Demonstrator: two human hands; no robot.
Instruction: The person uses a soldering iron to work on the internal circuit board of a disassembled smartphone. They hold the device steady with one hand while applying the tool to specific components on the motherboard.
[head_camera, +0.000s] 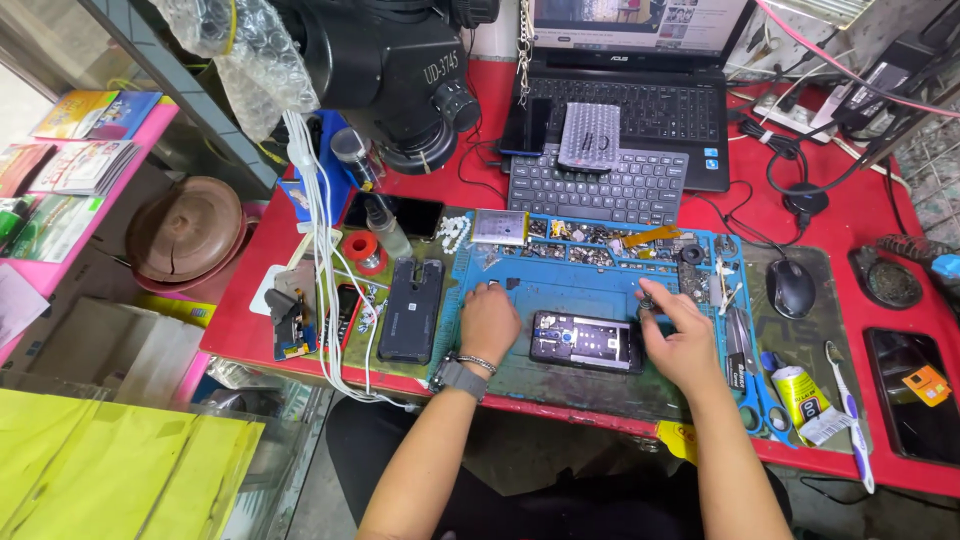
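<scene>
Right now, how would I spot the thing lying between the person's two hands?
Find the red table and the blue work mat on it. Between the left hand and the right hand lies an opened phone, a dark rectangle showing its insides. The black phone case left of the mat is closed.
</scene>
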